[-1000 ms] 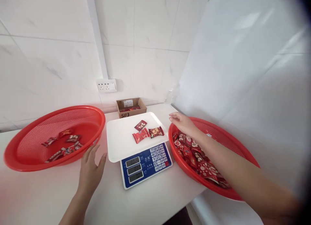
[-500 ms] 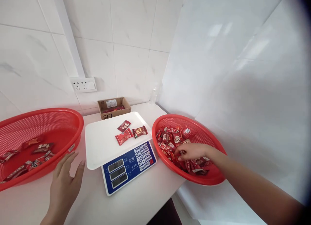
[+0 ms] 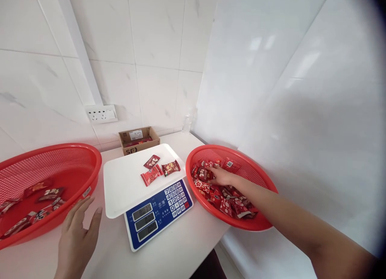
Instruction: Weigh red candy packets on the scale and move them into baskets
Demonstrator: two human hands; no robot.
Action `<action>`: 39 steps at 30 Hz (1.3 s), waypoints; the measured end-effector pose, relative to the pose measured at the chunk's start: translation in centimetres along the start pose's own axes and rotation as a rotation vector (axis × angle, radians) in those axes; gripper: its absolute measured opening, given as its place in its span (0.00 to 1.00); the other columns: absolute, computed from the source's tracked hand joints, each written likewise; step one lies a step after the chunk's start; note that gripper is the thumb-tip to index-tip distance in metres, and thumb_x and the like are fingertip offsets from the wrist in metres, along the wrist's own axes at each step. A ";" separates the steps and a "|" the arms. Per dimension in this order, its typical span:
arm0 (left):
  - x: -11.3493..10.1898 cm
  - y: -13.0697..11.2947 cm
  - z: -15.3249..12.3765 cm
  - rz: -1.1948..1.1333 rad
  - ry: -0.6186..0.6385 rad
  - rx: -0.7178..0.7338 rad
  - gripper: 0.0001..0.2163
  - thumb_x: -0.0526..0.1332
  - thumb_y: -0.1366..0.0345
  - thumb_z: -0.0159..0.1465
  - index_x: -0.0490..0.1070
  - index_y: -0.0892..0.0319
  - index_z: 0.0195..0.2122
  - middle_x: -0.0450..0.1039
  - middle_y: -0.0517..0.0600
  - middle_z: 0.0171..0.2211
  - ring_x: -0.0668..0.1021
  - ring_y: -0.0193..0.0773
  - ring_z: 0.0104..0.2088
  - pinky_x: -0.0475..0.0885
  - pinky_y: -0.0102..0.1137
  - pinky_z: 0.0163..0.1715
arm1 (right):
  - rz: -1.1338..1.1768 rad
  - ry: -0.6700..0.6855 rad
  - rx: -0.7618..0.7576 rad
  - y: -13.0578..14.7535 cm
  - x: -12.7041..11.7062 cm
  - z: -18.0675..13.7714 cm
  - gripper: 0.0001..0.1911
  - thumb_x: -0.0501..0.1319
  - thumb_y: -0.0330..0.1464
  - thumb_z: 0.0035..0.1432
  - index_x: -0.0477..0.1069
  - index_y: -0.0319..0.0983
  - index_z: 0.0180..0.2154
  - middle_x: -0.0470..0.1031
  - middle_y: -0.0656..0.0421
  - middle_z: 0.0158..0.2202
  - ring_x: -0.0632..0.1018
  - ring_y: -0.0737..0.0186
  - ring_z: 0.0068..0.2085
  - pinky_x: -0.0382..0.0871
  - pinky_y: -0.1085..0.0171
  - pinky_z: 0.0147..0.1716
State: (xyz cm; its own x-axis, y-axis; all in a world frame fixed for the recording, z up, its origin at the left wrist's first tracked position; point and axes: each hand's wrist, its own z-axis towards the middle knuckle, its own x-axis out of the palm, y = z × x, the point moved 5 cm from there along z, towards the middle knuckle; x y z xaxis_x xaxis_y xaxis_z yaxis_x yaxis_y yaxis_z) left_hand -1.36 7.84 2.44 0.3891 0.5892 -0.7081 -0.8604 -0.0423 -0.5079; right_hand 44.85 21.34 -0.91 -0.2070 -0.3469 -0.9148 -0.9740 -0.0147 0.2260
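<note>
My right hand [image 3: 221,176] reaches into the red basket [image 3: 262,175] on the right. Its thumb and fingers are apart and touch the heap of small red snack packets [image 3: 226,206]; no packet is visibly gripped. My left hand [image 3: 79,234] hangs open and holds nothing, beside the left red basket [image 3: 95,166], in which several packets [image 3: 40,186] lie. Between the baskets stands a digital scale [image 3: 159,218] with a white tray [image 3: 123,186]. On the tray rest 3 wrapped snacks: a dark red packet [image 3: 152,161], a bright red packet [image 3: 151,175] and a brown-red packet [image 3: 171,168].
Behind the scale sits a small cardboard box [image 3: 140,146] with red packets inside. A clear plastic object [image 3: 187,121] stands in the corner. A wall socket [image 3: 101,114] is above the white table [image 3: 171,238]; its edge runs below the right basket.
My right hand has shifted away from me and left over the packets, its fingers spreading. The view has tilted slightly upward. My left hand stays by the left basket.
</note>
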 end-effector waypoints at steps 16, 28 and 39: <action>0.1 -0.1 -0.2 -0.011 0.017 0.002 0.24 0.47 0.48 0.60 0.65 0.59 0.49 0.66 0.60 0.52 0.66 0.55 0.55 0.73 0.41 0.35 | -0.007 -0.085 -0.070 -0.1 0.4 0.7 0.35 0.63 0.36 0.49 0.59 0.36 0.58 0.66 0.46 0.56 0.71 0.51 0.52 0.63 0.61 0.50; -0.1 -0.2 -0.2 -0.019 -0.006 0.031 0.22 0.48 0.49 0.61 0.66 0.59 0.48 0.67 0.60 0.51 0.68 0.54 0.53 0.72 0.41 0.37 | 0.088 -0.194 -0.056 1.6 -0.4 0.6 0.26 0.58 0.23 0.47 0.68 0.38 0.51 0.73 0.52 0.50 0.73 0.55 0.49 0.63 0.62 0.48; -0.2 0.1 -0.4 -0.060 -0.061 0.061 0.18 0.50 0.53 0.62 0.66 0.58 0.47 0.67 0.58 0.51 0.68 0.51 0.53 0.72 0.34 0.31 | 0.401 -0.353 -0.086 2.3 -7.9 -1.5 0.21 0.57 0.35 0.53 0.67 0.39 0.50 0.73 0.55 0.50 0.74 0.57 0.49 0.66 0.63 0.47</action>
State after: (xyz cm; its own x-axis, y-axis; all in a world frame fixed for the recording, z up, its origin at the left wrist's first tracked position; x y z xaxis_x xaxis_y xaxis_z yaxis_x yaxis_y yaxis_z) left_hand -1.36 7.44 2.34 0.4212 0.6372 -0.6455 -0.8555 0.0426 -0.5161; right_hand 44.35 22.67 7.37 -0.5940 -0.0054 -0.8045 -0.8041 -0.0274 0.5939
